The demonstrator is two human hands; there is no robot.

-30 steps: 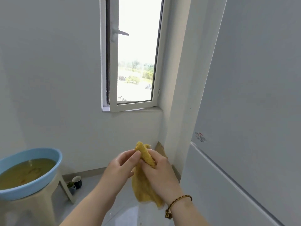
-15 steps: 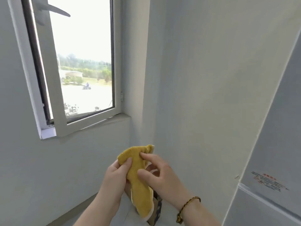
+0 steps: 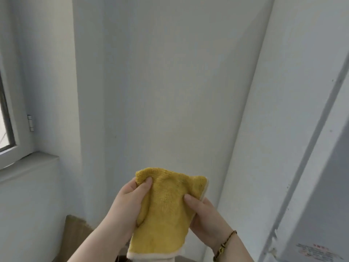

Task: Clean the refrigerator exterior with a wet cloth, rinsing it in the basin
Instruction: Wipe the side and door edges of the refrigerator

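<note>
in the head view, the yellow cloth (image 3: 166,208) is held up in front of the pale wall (image 3: 170,91). it is spread flat between both hands and kept apart from the refrigerator (image 3: 302,148), whose white side stands just to the right. the step in hand is judged to be the opening of the cloth into a flat pad before wiping. it is done well if the cloth is kept smooth, with no bunched ridge, so that a broad damp face can be laid on the panel. the white hem at the bottom is best tucked in, and drips are to be watched near the printed sticker (image 3: 317,252). the basin is not seen here.

the left hand (image 3: 128,207) is raised, with its thumb laid over the cloth's upper left corner, which is pinched against fingers hidden behind. the right hand (image 3: 205,216), with a beaded bracelet (image 3: 224,244) at the wrist, is set lower. the cloth's right edge is pinched between its thumb on the front and fingers behind. both forearms are angled up from the bottom edge of the frame.
</note>
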